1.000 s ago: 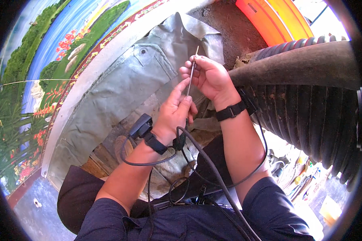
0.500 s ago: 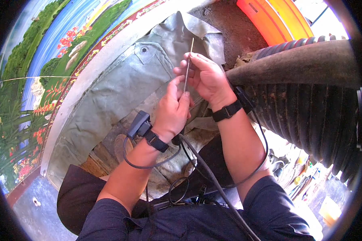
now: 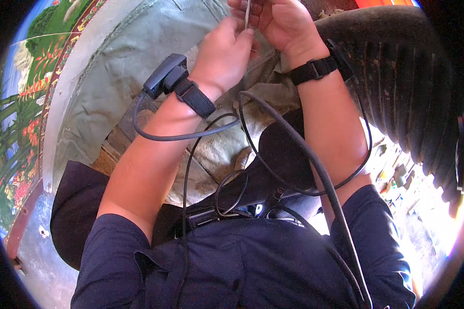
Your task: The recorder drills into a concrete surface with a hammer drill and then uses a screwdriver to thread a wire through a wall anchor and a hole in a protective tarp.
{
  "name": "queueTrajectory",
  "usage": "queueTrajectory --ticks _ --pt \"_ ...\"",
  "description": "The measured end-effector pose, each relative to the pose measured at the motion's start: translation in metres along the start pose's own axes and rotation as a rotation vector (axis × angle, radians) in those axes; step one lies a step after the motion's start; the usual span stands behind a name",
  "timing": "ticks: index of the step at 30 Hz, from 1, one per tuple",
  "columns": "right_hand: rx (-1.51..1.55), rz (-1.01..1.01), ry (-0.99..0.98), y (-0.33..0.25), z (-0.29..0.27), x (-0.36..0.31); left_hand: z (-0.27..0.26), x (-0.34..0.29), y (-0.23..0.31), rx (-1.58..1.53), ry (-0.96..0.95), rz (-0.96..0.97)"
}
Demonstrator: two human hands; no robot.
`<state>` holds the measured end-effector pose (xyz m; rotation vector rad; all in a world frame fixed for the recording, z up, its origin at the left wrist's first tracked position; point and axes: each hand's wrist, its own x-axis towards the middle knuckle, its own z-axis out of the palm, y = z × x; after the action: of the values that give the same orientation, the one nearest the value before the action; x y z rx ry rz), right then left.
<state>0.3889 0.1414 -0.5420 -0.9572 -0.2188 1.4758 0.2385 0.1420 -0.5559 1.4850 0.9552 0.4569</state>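
Note:
At the top edge of the view, both hands are raised and close together. My left hand (image 3: 222, 55) is closed around the lower part of a thin metal rod (image 3: 248, 16), its thumb pressed along it. The rod stands nearly upright, and its upper end is cut off by the edge of the picture. Just right of it, my right hand (image 3: 287, 28) has its palm turned inward and its fingers curled at the rod. Its thumb and fingertips are partly out of view. Beneath the hands lies a grey-green sheet (image 3: 121, 85), creased and dusty.
Black cables (image 3: 314, 159) loop from the straps on both wrists across my lap. To the right is a thick ribbed black hose (image 3: 397, 98). A painted landscape panel (image 3: 33, 98) curves along the left, and a bit of orange plastic (image 3: 384, 3) shows at the top right.
The view has tipped down toward my lap, so hands and rod sit higher in the picture and the rod's tip has left it. The left hand still grips the rod.

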Motion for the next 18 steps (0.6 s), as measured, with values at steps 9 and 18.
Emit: queueTrajectory --ticks 9,18 --pt "-0.025 -0.075 -0.074 0.003 0.005 -0.005 -0.009 0.002 0.004 -0.024 0.002 -0.004" --pt "-0.169 -0.103 -0.04 0.005 0.004 -0.016 -0.01 -0.003 0.027 0.017 0.091 0.008"
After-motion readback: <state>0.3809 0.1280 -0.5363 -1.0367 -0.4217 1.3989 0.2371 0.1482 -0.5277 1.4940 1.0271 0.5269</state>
